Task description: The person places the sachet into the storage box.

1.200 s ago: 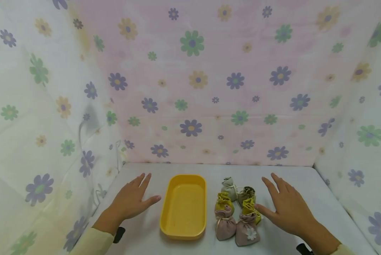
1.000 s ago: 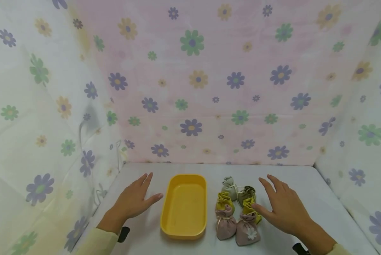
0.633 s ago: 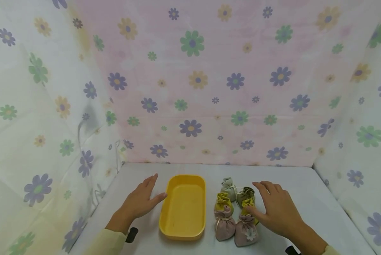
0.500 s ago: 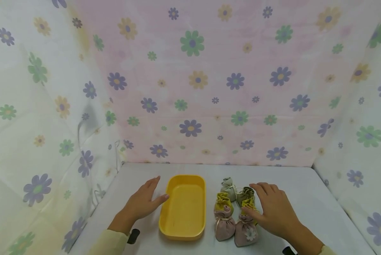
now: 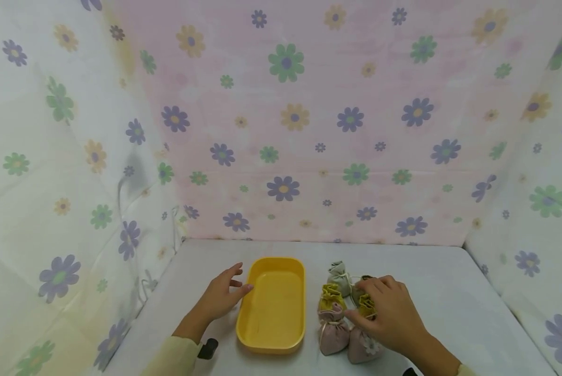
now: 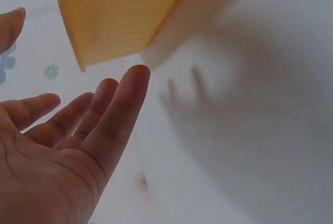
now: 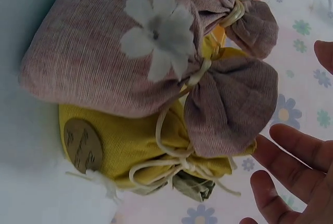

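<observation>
Flowered cloth (image 5: 283, 130) rises beyond the white surface (image 5: 473, 297) under the yellow tray (image 5: 272, 308). Just left of the tray is the left hand (image 5: 218, 296), fingers loosely spread; right of the tray, the right hand (image 5: 393, 316), fingers wide, is at drawstring bags (image 5: 334, 338), contact unclear. One pink bag (image 7: 88, 47) bears a white flower (image 7: 157, 36).

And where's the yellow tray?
In the head view, the yellow tray is on the white table, just left of the cloth bags, with the left hand close beside its left edge.
</observation>
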A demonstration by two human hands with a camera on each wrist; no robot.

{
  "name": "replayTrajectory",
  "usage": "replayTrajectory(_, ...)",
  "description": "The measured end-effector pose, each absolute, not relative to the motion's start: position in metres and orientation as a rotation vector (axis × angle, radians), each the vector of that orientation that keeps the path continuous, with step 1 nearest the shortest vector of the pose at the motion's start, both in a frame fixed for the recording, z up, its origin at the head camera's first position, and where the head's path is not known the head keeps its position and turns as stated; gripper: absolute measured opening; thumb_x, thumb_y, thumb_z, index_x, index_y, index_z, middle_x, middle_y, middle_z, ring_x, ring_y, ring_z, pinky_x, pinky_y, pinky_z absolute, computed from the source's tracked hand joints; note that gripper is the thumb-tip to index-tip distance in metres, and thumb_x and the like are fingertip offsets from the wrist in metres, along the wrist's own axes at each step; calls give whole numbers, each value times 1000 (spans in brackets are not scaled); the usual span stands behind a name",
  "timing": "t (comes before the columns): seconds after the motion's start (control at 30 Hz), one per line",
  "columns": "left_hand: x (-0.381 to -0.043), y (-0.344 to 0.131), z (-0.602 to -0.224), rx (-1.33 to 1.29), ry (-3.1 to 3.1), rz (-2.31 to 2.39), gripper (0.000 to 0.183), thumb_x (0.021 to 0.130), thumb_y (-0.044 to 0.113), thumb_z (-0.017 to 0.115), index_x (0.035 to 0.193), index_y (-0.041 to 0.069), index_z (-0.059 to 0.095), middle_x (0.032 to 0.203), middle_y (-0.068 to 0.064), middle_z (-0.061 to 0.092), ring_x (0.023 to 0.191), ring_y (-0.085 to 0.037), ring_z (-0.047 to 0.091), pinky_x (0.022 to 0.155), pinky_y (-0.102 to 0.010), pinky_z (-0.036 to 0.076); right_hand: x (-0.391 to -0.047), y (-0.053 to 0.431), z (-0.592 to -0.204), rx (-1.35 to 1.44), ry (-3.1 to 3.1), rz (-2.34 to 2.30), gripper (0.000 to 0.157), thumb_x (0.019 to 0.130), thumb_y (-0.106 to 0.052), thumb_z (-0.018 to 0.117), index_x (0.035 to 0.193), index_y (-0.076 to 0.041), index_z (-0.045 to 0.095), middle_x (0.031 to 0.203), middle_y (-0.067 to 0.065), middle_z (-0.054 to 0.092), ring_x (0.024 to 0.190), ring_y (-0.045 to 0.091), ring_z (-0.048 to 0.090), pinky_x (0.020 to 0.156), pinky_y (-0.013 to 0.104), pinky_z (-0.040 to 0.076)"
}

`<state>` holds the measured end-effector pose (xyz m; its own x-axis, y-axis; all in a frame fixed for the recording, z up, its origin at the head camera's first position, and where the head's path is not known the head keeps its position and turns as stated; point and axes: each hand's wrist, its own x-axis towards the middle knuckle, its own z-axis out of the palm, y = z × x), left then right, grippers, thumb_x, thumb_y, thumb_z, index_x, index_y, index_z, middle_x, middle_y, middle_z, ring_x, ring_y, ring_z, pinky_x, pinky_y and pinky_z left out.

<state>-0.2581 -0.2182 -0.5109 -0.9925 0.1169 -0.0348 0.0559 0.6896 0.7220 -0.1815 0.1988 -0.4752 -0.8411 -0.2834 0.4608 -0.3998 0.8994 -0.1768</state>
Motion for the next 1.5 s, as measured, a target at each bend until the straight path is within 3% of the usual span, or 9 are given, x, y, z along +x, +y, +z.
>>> replayTrajectory(0.13, -263, -215, -515, 70, 2725, 1335, 76, 96, 41, 74, 160, 18, 40, 153, -8, 54, 126, -30, 62, 78, -37, 66, -181, 193, -477, 505, -2616, 424, 51, 83, -73, 72, 111, -30, 70, 108, -14, 71, 99, 12, 54, 90, 53, 49)
replayTrajectory(0.37, -272, -210, -521, 19, 2654, 1436, 68, 96, 33, 75, 156, 16, 47, 149, -9, 58, 123, -30, 65, 76, -36, 66, -183, 184, -480, 521, -2616, 452, 42, 80, -70, 77, 108, -38, 71, 107, -22, 70, 98, 9, 53, 95, 55, 47)
replayTrajectory(0.6, -276, -211, -526, -2, 2557, 1551, 49, 100, 23, 70, 148, 16, 58, 145, -10, 62, 117, -27, 68, 77, -37, 66, -181, 177, -486, 576, -2575, 447, 47, 76, -67, 82, 104, -30, 74, 97, -22, 68, 92, 6, 50, 91, 49, 46)
replayTrajectory(0.8, -274, -214, -528, -2, 2487, 1616, 48, 100, 16, 69, 147, 13, 59, 144, -14, 62, 117, -29, 69, 78, -38, 66, -181, 170, -489, 549, -2589, 463, 48, 71, -65, 87, 101, -29, 76, 90, -21, 69, 90, 5, 48, 94, 49, 44)
replayTrajectory(1.03, -268, -214, -530, -39, 2399, 1694, 49, 99, 17, 71, 146, 16, 60, 146, -13, 60, 121, -30, 67, 80, -39, 66, -181, 164, -493, 480, -2623, 464, 42, 69, -67, 87, 95, -35, 77, 87, -26, 68, 90, 5, 49, 97, 55, 45)
replayTrajectory(1.23, -264, -215, -531, -45, 2352, 1726, 50, 99, 19, 71, 147, 18, 59, 149, -14, 58, 125, -34, 65, 81, -42, 66, -181, 158, -497, 436, -2637, 483, 32, 70, -60, 90, 89, -38, 76, 82, -29, 66, 89, 5, 51, 96, 54, 45)
replayTrajectory(1.5, -262, -220, -541, -89, 2270, 1780, 54, 97, 29, 75, 148, 25, 57, 151, -14, 56, 125, -31, 65, 84, -44, 65, -178, 153, -501, 388, -2614, 516, 28, 70, -52, 92, 90, -37, 78, 84, -30, 68, 84, 1, 48, 83, 39, 42)
